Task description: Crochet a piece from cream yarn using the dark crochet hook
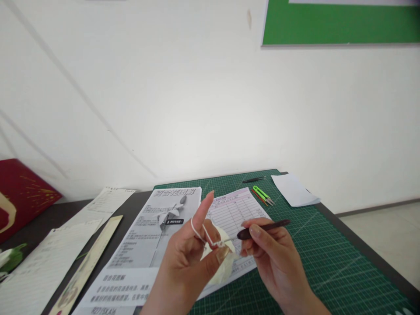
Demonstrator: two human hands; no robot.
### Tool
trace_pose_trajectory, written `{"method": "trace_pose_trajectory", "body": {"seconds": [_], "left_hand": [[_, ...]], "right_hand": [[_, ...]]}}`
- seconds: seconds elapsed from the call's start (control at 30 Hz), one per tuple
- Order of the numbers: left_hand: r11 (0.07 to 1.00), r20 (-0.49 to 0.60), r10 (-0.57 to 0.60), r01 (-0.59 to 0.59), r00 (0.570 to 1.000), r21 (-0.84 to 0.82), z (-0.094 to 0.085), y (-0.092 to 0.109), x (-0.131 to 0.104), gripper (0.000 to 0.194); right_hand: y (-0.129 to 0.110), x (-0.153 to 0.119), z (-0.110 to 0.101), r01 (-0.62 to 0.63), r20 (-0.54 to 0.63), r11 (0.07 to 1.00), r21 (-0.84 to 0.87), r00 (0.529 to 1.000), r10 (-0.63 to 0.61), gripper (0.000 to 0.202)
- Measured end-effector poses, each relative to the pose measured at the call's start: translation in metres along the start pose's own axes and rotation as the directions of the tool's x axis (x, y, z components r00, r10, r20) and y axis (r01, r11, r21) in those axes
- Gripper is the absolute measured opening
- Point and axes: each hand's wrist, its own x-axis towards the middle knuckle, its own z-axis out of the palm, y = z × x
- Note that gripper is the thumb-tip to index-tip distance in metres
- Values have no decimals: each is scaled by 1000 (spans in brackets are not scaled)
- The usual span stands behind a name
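Note:
My left hand (188, 262) pinches a small white crochet piece (217, 243) between thumb and fingers, its index finger raised. White yarn (197, 233) loops around that finger and runs down to the stitches. In my right hand (277, 253) is a crochet hook (265, 228) with a dark brown handle, held from above like a knife. The hook's metal shaft points left and reaches the stitches; its tip is too small to make out. Behind the left thumb shows a pale cream, rounded bundle (225, 272), probably yarn, above the printed form (231, 210).
A green cutting mat (315, 253) bears green thread snips (261, 194), a dark slim tool (253, 180) and folded white paper (295, 190). Leftward lie a printed flower sheet (138, 245), a ruler (88, 262), handwritten pages (49, 267) and a red folder (28, 192). A white wall (197, 87) stands behind.

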Motion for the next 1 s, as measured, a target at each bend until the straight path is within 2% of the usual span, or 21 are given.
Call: {"method": "trace_pose_trajectory", "body": {"seconds": [0.1, 0.23, 0.37, 0.43, 0.53, 0.67, 0.73, 0.87, 1.0], "left_hand": [[1000, 13, 2, -2, 1000, 16, -1, -1, 1, 59], [1000, -10, 12, -12, 1000, 1, 0, -3, 3, 61], [1000, -63, 22, -20, 998, 23, 1, -8, 2, 66], [997, -38, 47, -45, 998, 54, 0, -10, 2, 67], [995, 36, 68, -71, 997, 71, -1, -11, 2, 67], [999, 17, 23, -24, 1000, 23, -1, -11, 2, 69], [997, 35, 55, -57, 998, 57, 0, -12, 3, 67], [969, -11, 165, -159, 986, 191, 4, -17, 2, 54], [967, -97, 196, -175, 976, 185, 9, -21, 0, 51]], "right_hand": [[1, 1, -3, 8, 16, 999, -34, 1000, -8, 14], [4, -1, -8, 137, 27, 985, -107, 990, -135, 9], [4, -2, -9, 147, -26, 983, -112, 988, -151, 9], [3, -1, -7, 147, -46, 984, -101, 987, -152, 11], [0, 2, -4, 103, -70, 993, -64, 992, -107, 16], [-1, 6, -1, -52, -32, 998, 47, 998, 53, 21], [0, 7, -2, -95, 9, 991, 91, 995, 94, 20], [1, 5, -2, -82, 40, 991, 102, 996, 78, 17], [-1, 3, -1, -31, 30, 996, 88, 999, 29, 17]]}}
